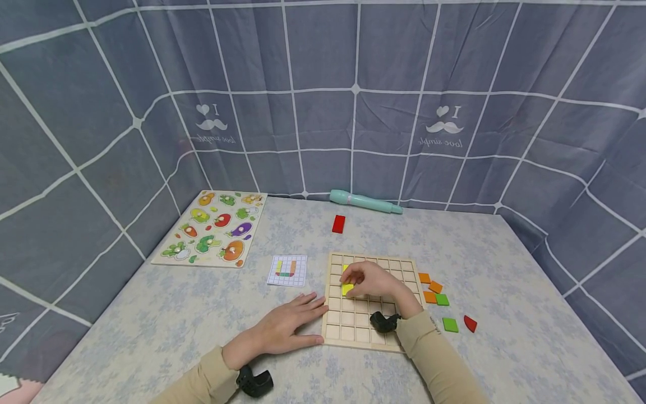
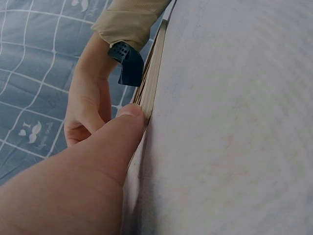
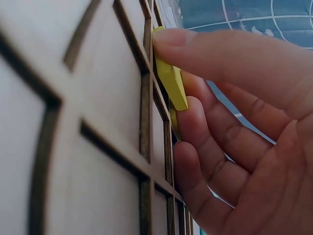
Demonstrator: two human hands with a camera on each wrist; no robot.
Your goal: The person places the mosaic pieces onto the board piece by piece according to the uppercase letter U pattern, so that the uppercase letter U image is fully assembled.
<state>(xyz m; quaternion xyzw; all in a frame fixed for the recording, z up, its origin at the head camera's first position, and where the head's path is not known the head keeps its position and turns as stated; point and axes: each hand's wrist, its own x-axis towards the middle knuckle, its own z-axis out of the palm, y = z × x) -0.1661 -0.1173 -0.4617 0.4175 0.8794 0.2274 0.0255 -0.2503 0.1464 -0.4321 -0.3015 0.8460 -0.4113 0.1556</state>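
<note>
My right hand (image 1: 370,279) pinches a yellow tile (image 3: 170,83) between thumb and fingers, tilted against the wooden grid board (image 1: 362,334). Just beyond it a second yellow piece (image 3: 174,118) shows behind the fingers, low among the slots. From the head view, yellow (image 1: 346,289) peeks out at the fingertips near the board's left side. My left hand (image 1: 289,324) lies with its fingers spread on the table, fingertips at the board's left edge. In the left wrist view its thumb (image 2: 110,147) touches the board's side (image 2: 154,73).
A pattern card (image 1: 272,276) with a coloured U lies left of the board. Orange tiles (image 1: 435,287), green tiles (image 1: 450,325) and a red wedge (image 1: 470,324) lie to the right. Farther back are a red block (image 1: 338,224), a teal pen (image 1: 365,202) and a vegetable puzzle (image 1: 202,259).
</note>
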